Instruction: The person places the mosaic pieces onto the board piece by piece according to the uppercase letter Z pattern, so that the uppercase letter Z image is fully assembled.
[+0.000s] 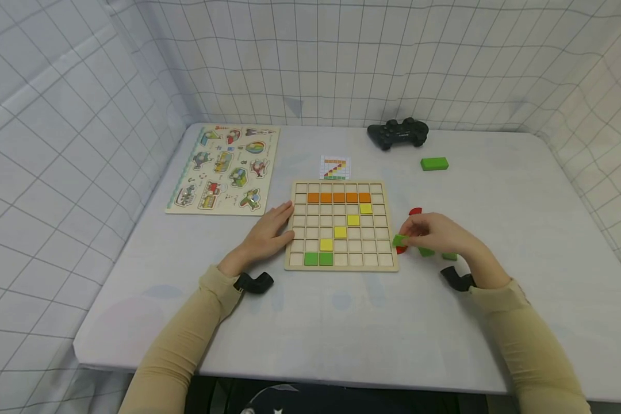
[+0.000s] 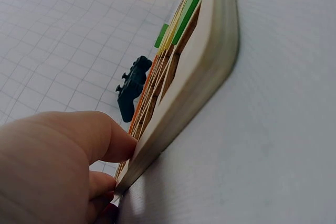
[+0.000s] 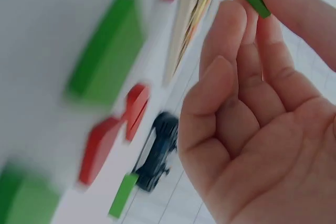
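R hand (image 1: 438,234) pinches grn tile (image 1: 399,241) nr board (image 1: 341,268); L hand (image 1: 265,234) relaxed, touching board's L edge.

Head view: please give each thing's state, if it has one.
Pale wooden grid board, partly filled
Square orange tiles, seated in one row
Square yellow tiles, seated diagonally
Two square green tiles, seated in bottom row
Another square green tile, pinched by right hand
Left hand, touching grid board
Black game controller, power unclear
Green rectangular block, loose
Multicoloured pattern card, face up
Cream rectangular picture board, flat
Red pieces, loose
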`<state>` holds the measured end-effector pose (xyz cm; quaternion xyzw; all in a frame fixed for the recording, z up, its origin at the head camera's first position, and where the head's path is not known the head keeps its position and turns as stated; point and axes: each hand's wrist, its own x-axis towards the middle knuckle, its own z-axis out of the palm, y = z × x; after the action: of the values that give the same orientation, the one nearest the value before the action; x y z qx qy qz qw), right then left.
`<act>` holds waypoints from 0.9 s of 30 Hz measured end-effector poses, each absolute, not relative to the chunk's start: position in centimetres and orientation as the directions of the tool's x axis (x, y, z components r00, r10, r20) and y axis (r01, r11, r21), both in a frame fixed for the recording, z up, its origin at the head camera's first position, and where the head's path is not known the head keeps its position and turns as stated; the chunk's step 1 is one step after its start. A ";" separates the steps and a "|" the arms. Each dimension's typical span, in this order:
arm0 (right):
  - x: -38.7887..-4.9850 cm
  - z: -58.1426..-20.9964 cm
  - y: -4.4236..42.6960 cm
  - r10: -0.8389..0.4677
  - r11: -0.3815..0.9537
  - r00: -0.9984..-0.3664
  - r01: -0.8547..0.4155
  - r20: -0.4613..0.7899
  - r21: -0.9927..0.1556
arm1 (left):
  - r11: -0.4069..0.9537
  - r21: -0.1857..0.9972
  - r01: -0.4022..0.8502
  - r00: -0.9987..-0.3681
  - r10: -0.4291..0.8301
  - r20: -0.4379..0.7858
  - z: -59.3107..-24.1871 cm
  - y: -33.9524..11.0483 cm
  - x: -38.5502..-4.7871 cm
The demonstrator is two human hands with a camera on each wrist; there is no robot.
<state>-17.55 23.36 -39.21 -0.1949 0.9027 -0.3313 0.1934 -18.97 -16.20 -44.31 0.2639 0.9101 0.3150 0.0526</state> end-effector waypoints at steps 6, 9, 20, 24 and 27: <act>-18.1 -38.5 19.8 -0.513 0.690 -0.829 -0.246 -0.220 -0.681 | 0.659 0.605 0.447 -0.854 0.515 0.071 -44.2 -16.2 -18.9; -18.2 -38.3 17.8 -0.550 0.657 -0.807 -0.260 -0.214 -0.707 | 0.656 0.609 0.447 -0.854 0.516 0.071 -44.3 -16.3 -18.9; -18.4 -38.5 12.7 -0.660 0.591 -0.731 -0.364 -0.173 -0.719 | 0.659 0.600 0.454 -0.853 0.517 0.077 -44.5 -16.2 -18.9; -18.2 -39.1 12.0 -0.661 0.621 -0.718 -0.363 -0.216 -0.695 | 0.663 0.594 0.456 -0.852 0.517 0.077 -44.5 -16.2 -18.9; -18.1 -39.4 11.8 -0.660 0.637 -0.713 -0.365 -0.236 -0.679 | 0.663 0.596 0.454 -0.854 0.515 0.078 -44.4 -16.3 -18.9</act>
<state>-18.14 11.80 -39.41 -0.2938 0.8726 -0.3084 0.2389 -18.89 -16.26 -44.45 0.2659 0.9105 0.3130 0.0487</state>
